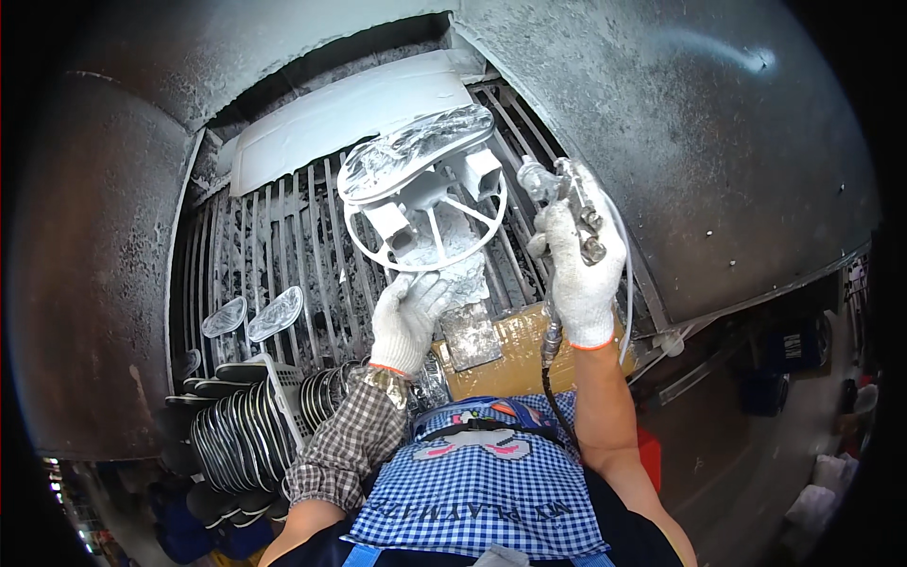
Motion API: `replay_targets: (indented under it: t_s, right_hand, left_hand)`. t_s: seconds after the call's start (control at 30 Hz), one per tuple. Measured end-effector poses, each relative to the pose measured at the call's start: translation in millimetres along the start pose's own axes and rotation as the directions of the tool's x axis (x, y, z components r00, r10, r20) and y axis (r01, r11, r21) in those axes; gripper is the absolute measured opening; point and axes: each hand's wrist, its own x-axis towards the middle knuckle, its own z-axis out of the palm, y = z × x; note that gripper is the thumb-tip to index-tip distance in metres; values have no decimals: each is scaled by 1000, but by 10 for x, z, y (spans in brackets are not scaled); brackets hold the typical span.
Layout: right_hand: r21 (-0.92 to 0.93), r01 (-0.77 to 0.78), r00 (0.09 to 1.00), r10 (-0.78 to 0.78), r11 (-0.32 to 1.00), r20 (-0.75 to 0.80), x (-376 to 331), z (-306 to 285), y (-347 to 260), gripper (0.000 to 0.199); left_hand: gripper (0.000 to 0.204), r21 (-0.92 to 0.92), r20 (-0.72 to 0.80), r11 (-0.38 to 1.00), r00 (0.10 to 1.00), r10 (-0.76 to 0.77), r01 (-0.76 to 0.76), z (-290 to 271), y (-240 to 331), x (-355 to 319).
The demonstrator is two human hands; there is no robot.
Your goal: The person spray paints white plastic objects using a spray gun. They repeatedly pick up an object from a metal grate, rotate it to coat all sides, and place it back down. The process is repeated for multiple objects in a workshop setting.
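Note:
In front of me a white spoked wheel [436, 236] bears an upright oval piece [416, 156] whose face is wrapped in crinkled foil, with two white blocky sockets below it. My left hand [406, 321], in a white knit glove, is at the wheel's near rim with its fingers loosely spread, touching or almost touching it. To the right, my gloved right hand [578, 260] is closed around a metal spray gun [578, 203]. The gun has a clear cup-like part at its front, pointed toward the wheel. A hose [550, 378] runs down from the gun.
Paint-crusted metal slats [321, 236] lie beneath, with booth walls [746, 142] on both sides and a white board [350, 118] behind. At lower left are two foil-topped ovals [276, 315] and a white basket [285, 402] beside several dark oval pieces [244, 435]. A taped brown box [520, 354] sits close to me.

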Motion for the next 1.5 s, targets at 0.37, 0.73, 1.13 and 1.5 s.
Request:
replay_targets:
  t_s: [0.37, 0.73, 1.13, 1.5]
  right_hand:
    - [-45, -12, 992, 18, 999, 123, -41, 154, -43, 56]
    - [109, -149, 983, 136, 983, 121, -125, 105, -176, 53]
    - [15, -75, 997, 75, 997, -23, -177, -200, -340, 52]
    - [-5, -108, 990, 108, 994, 93, -501, -214, -570, 51]
  left_hand:
    - [53, -9, 39, 1000, 999, -6, 6, 135, 103, -11]
    - [52, 36, 24, 997, 998, 62, -63, 29, 306, -47]
    - [42, 21, -24, 990, 990, 139, -138, -101, 606, 20]
    - [29, 6, 3, 999, 999, 51, -51, -26, 93, 58]
